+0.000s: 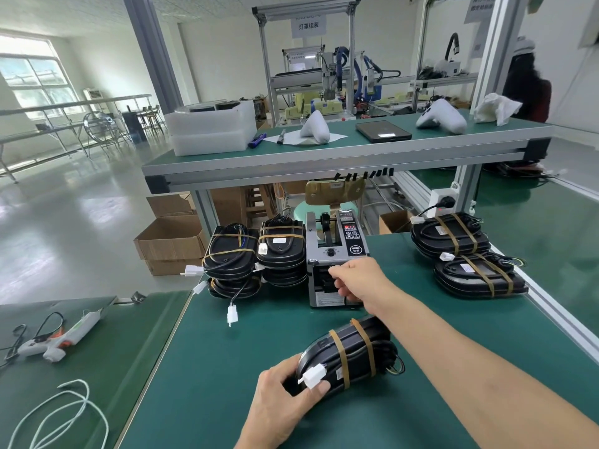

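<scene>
Black bundle [353, 354] gripped by left hand [278, 396]; right hand [353, 280] at tape dispenser [334, 251].

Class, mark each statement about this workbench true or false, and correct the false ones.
1. The left hand grips a black taped bundle. True.
2. The right hand rests on the glue gun. False: it reaches the front of the tape dispenser; the glue gun lies on the neighbouring table.
3. A white connector sits at the end of the bundle near the left hand. True.
4. The tape dispenser stands on the upper shelf. False: it stands on the green mat below the upper shelf.
</scene>
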Available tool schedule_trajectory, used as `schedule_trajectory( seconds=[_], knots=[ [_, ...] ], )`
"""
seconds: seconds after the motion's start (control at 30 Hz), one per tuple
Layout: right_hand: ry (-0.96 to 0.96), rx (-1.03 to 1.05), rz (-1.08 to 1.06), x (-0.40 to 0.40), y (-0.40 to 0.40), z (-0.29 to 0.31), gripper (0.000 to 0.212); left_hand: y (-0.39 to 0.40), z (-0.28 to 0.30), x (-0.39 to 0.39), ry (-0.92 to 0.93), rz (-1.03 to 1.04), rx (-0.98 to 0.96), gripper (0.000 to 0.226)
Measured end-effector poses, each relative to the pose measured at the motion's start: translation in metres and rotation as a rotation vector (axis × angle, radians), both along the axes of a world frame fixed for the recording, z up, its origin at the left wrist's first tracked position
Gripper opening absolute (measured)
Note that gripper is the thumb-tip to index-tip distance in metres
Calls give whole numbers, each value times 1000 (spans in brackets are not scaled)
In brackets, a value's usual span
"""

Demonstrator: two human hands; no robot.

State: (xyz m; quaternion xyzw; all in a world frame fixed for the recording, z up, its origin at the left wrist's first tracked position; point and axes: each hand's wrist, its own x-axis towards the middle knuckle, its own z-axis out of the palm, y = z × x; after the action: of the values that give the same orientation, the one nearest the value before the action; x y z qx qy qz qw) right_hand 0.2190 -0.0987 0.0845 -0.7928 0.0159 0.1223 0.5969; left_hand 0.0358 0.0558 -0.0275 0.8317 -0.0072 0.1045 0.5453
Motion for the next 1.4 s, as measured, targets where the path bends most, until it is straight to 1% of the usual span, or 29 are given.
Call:
schedule_trajectory(
  seconds=[0.13,0.2,0.3,0.4,0.53,0.9,1.07,1.2,1.3,1.4],
  knots=[
    [-246,-186,134,-20,-46,12,32,1,-2,0,-5,-1,-13,46],
    [-277,-276,167,-30,-69,10,36,1,-3,1,-10,2,-13,46],
    [-237,-336,177,-46,-93,-1,36,1,-3,0,-24,1,-24,53],
    [-221,-310,165,-57,-102,-11,35,1,-3,1,-34,-2,-23,57],
    [-234,-275,139,-62,-101,-18,33,0,-3,-1,-40,0,-13,54],
    [-264,-293,81,-61,-91,-25,27,1,-4,1,-16,10,-13,54],
    [-266,-305,41,-62,-88,-27,26,0,-1,0,-33,12,-22,60],
    [-276,-291,36,-63,-88,-31,28,-1,0,0,-31,5,-22,62],
    [-264,-278,29,-62,-89,-34,33,0,-1,-1,-39,18,-16,62],
    [-207,-196,26,-61,-90,-37,39,0,-1,-1,-40,20,-12,60]
  ],
)
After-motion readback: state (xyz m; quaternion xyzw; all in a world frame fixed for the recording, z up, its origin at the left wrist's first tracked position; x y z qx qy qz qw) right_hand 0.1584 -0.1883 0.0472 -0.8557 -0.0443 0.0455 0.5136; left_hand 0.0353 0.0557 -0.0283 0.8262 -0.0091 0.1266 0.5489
